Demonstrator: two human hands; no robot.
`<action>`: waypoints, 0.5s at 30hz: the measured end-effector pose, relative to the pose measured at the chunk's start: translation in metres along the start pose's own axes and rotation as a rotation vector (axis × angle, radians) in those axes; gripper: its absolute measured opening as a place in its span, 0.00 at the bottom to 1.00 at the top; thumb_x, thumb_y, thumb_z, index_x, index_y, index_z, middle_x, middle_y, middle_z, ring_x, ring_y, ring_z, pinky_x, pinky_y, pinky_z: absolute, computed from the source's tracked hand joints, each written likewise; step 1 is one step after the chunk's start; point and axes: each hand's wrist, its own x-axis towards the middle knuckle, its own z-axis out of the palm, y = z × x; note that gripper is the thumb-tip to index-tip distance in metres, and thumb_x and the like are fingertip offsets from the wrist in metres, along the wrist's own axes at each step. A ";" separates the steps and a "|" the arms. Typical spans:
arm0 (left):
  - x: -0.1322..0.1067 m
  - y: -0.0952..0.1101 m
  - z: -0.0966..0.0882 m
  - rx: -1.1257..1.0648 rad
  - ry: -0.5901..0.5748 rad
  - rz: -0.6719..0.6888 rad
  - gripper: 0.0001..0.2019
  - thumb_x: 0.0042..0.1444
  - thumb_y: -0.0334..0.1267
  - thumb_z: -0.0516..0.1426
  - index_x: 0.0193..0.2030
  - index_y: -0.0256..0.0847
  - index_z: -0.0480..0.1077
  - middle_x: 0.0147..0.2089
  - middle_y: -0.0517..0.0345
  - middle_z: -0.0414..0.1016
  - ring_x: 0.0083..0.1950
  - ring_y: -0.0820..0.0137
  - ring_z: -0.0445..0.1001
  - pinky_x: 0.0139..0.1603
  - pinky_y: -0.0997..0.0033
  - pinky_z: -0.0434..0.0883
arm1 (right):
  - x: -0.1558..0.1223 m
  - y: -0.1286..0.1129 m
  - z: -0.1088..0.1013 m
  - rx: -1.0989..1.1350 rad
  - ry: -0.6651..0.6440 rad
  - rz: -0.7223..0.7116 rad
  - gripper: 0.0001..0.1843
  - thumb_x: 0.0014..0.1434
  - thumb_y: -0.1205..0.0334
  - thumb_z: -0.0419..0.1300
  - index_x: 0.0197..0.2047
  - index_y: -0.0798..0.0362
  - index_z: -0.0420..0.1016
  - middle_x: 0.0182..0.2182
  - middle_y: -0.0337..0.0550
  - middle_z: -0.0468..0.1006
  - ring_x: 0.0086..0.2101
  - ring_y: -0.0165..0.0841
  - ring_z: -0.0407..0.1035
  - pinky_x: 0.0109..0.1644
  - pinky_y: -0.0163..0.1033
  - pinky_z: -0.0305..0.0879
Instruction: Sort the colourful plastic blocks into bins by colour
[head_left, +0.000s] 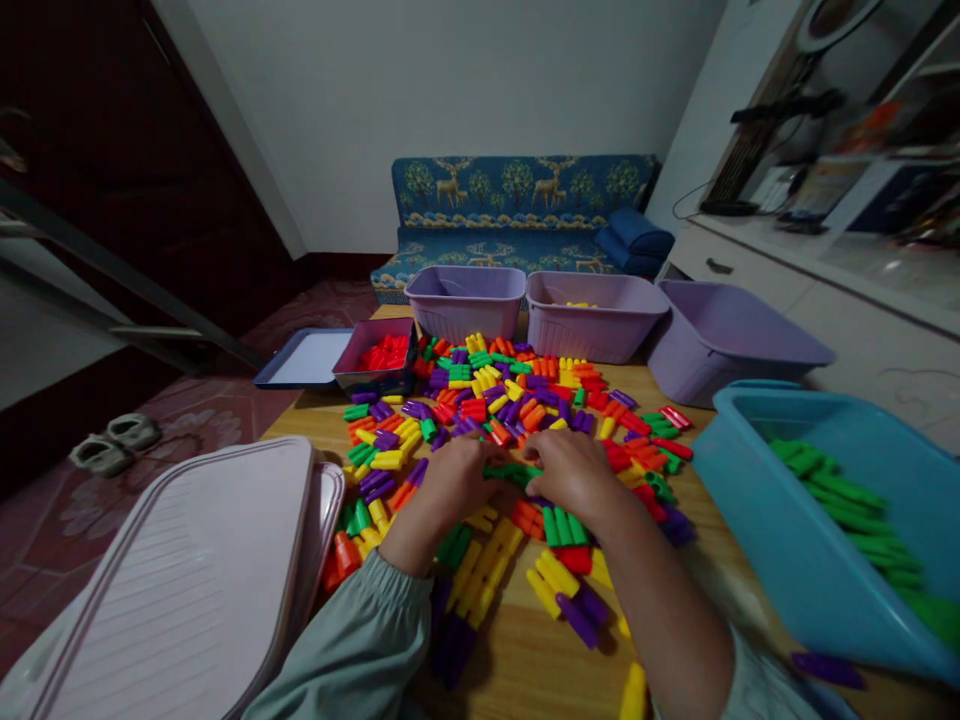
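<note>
A heap of small plastic pieces [495,400] in red, orange, yellow, green and purple covers the wooden table [525,660]. My left hand [456,478] and my right hand [571,472] lie knuckles up in the middle of the heap, close together. Between them show several green pieces [511,472], and both hands' fingers curl down onto them. The fingertips are hidden, so the grip itself is out of sight. More green, yellow and purple pieces lie under and beside my wrists.
A blue bin [757,520] at the right holds green pieces. Three lilac bins [592,320] stand at the back; a small purple box [382,355] holds red pieces. A pink lidded box [195,570] fills the near left. A sofa [517,210] stands behind.
</note>
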 end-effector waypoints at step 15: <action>0.013 -0.005 0.005 -1.238 0.223 -0.304 0.16 0.44 0.46 0.65 0.32 0.37 0.69 0.23 0.63 0.68 0.24 0.76 0.67 0.25 0.78 0.62 | 0.022 -0.001 0.025 0.736 0.309 0.034 0.13 0.54 0.50 0.59 0.30 0.52 0.69 0.20 0.37 0.73 0.23 0.32 0.70 0.26 0.34 0.62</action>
